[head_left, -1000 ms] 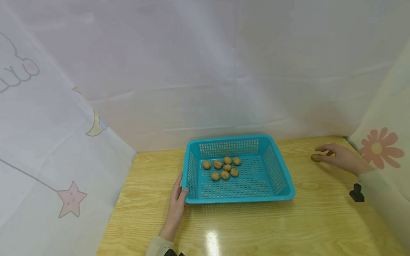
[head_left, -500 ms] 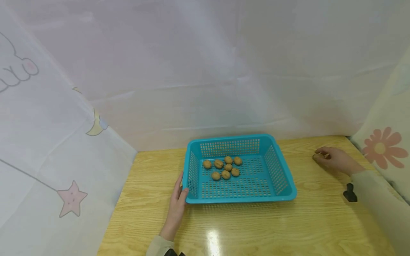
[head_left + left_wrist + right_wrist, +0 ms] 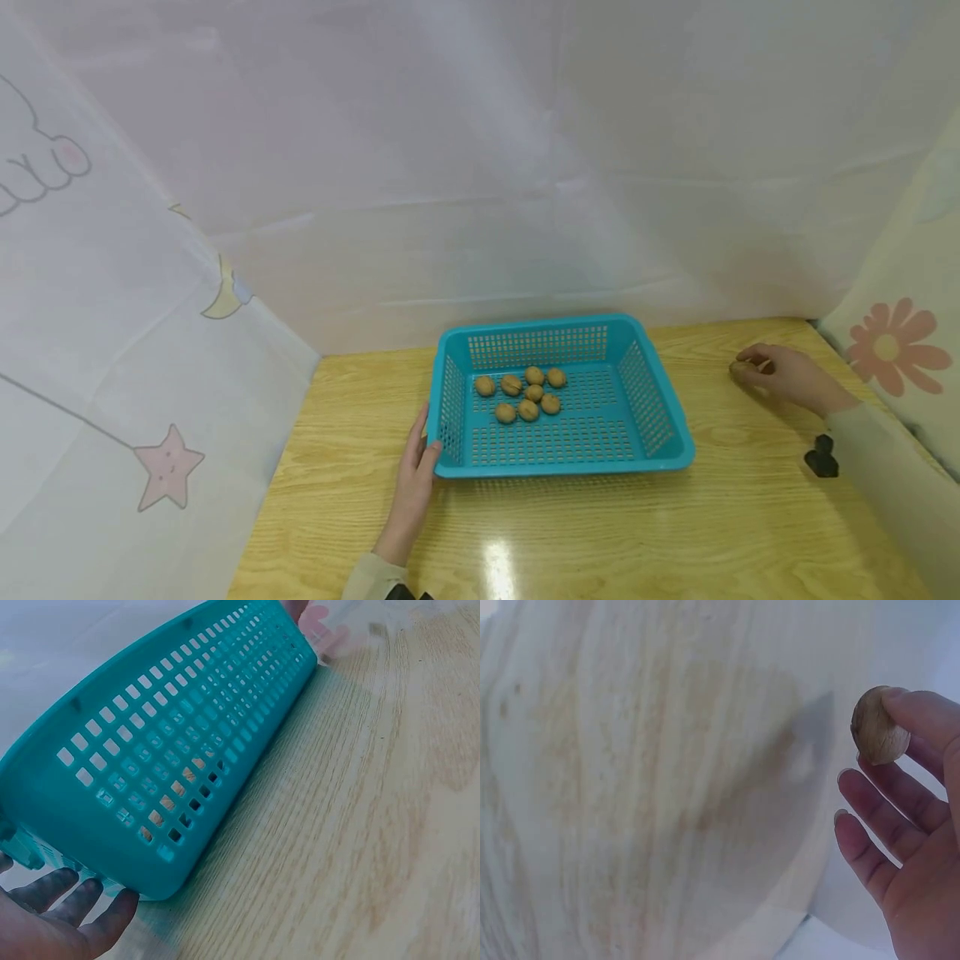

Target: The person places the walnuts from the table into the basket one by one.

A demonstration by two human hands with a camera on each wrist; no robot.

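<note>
My right hand (image 3: 795, 379) is near the table's far right end and pinches a walnut (image 3: 881, 726) between thumb and fingertips. In the right wrist view the brown ridged shell shows, with the other fingers spread loosely below it. My left hand (image 3: 414, 479) holds the left end of a blue plastic basket (image 3: 562, 469), its thumb at the rim and its fingers along the outside of the end wall. In the left wrist view the fingers (image 3: 112, 922) touch that end near the bottom corner. Several walnuts (image 3: 528, 410) lie on the basket floor, left of the middle.
The basket stands on a wood-grain table (image 3: 570, 533), close to the pale curtain (image 3: 495, 250) behind it. Printed sheets also hang at both sides, with a pink star (image 3: 170, 468) on the left and a red flower (image 3: 896, 346) on the right.
My right thumb and fingers have closed on the walnut, which lay at the thumb a second ago. The left hand and the basket have hardly moved.
</note>
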